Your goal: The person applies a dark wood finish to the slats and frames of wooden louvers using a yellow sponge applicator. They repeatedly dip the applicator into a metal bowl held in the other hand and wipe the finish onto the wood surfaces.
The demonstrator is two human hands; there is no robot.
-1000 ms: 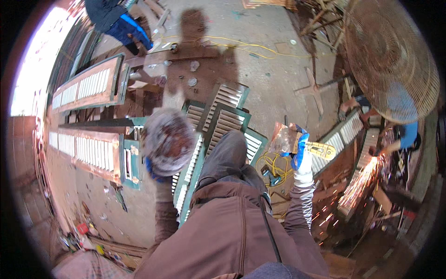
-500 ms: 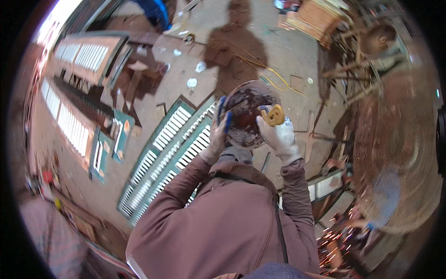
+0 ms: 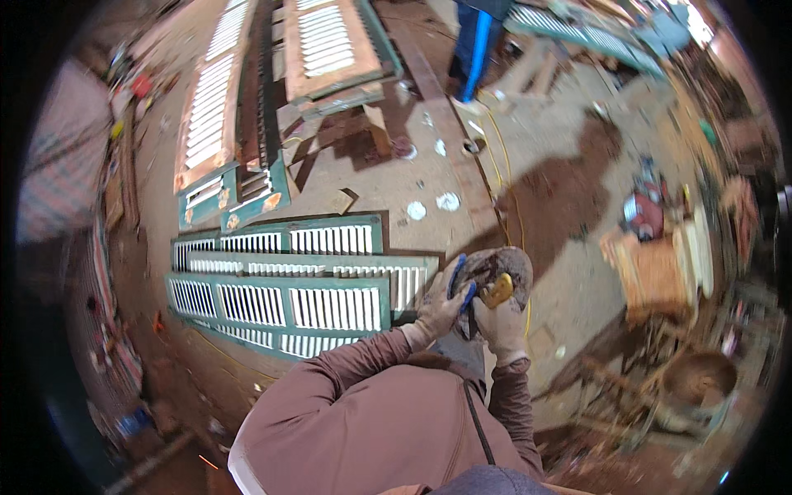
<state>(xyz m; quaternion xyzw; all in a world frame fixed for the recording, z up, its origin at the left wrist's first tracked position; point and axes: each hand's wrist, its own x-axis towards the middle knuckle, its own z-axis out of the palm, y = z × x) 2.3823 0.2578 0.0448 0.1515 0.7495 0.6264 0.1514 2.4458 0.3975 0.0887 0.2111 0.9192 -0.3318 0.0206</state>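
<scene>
In front of me my hands, in pale gloves with blue fingers, hold a round, crusted brown container point(image 3: 513, 262). My left hand point(image 3: 436, 312) is closed on its left side, with blue fingertips over the rim. On the near right side, my right hand point(image 3: 502, 328) is closed around a yellow-brown handle-like piece point(image 3: 498, 290), which stands up from the fist and seems to have a hole at its end. What that handle belongs to is hidden, as is most of the container's inside.
Green louvered shutters point(image 3: 301, 308) lie on the floor to the left; more shutters point(image 3: 326, 40) rest raised beyond them. A yellow cord point(image 3: 518, 216) runs past the container. A person's trousered legs point(image 3: 477, 54) stand far ahead. At the right are wooden pieces point(image 3: 656, 272) and a rusty bowl point(image 3: 700, 378).
My view has swung to the right, bringing the floor shutters beside my left arm. The container has tipped, so less of its inside shows. Both hands keep their hold.
</scene>
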